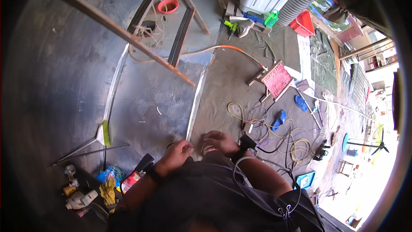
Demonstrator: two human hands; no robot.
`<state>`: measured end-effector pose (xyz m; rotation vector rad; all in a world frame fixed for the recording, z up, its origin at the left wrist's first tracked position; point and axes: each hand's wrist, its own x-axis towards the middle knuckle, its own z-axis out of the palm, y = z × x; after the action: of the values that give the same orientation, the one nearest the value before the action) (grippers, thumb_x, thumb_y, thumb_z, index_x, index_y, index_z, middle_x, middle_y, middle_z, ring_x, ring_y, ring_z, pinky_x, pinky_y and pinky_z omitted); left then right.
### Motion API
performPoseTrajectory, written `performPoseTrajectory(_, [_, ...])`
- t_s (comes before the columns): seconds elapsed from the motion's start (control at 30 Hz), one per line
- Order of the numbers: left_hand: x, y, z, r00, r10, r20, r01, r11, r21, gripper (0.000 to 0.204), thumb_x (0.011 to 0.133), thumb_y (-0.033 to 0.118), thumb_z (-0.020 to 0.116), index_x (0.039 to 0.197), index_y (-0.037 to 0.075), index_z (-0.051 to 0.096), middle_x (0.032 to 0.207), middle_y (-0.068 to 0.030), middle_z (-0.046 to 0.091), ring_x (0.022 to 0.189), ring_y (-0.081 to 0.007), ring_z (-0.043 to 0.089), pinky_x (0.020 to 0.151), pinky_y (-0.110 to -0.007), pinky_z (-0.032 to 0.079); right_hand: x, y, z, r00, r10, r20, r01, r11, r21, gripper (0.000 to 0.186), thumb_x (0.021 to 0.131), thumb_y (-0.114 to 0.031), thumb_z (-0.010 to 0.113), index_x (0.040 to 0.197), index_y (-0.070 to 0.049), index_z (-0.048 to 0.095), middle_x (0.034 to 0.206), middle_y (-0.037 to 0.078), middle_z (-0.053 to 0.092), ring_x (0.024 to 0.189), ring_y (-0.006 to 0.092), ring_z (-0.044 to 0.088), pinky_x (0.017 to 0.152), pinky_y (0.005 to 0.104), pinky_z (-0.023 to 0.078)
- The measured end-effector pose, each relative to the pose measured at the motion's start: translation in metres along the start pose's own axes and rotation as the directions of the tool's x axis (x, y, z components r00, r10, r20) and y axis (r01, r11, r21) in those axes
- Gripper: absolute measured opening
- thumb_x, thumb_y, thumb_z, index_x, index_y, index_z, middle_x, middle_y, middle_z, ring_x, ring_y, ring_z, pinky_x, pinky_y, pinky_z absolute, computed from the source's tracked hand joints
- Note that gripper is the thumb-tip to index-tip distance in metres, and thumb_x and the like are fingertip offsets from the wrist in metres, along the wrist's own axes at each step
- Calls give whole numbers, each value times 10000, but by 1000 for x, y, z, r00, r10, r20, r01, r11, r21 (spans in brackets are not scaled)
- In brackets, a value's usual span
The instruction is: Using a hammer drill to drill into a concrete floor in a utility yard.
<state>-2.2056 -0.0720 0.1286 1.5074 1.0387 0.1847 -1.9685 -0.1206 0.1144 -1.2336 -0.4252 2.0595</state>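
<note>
My left hand (177,154) is low in the middle, just in front of my body, its fingers curled in. Whatever those fingers hold, if anything, is hidden. Close by on the right is my right hand (218,142), fingers loosely bent and a little apart, with nothing visible in them. A gap separates the two hands. Between them ends a pale strip (196,107) running along the edge of a dark, shiny sheet (150,103) on the floor. Dark bands with black attachments circle both wrists.
A rusty metal frame (174,56) stands ahead. To the left lie a green-bristled brush (106,133) and a white power tool (81,199). On the right are a small woven stool (278,80), blue slippers (279,120), tangled cables (300,151) and a fan (380,147). A red bowl (168,6) sits farther off.
</note>
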Motion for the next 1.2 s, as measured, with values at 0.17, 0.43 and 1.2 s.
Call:
performPoseTrajectory(0.17, [60,24,-29,998,6,-55,-5,1000,23,166,885,155,666,930,7,608,822,-113,660,749,-184,644,690,-309,514,-10,-44,-58,972,-87,-219,154,938,311,196,904,-192,610,1010,-27,607,970,94,660,891,232,660,805,355,534])
performPoseTrajectory(0.43, [174,29,-108,992,-64,-111,88,970,228,211,861,205,677,898,10,604,819,-125,675,768,-232,670,698,-345,519,50,-115,-145,882,-115,-457,280,908,312,199,882,-187,616,1002,-30,596,768,68,595,705,232,627,691,397,542])
performPoseTrajectory(1.2, [602,231,-188,983,-56,-176,118,923,366,268,842,276,672,926,24,631,852,-148,688,830,-297,681,724,-368,526,174,-390,-493,759,-66,-648,244,951,189,273,868,-21,549,1130,52,564,822,173,635,660,308,652,588,402,559])
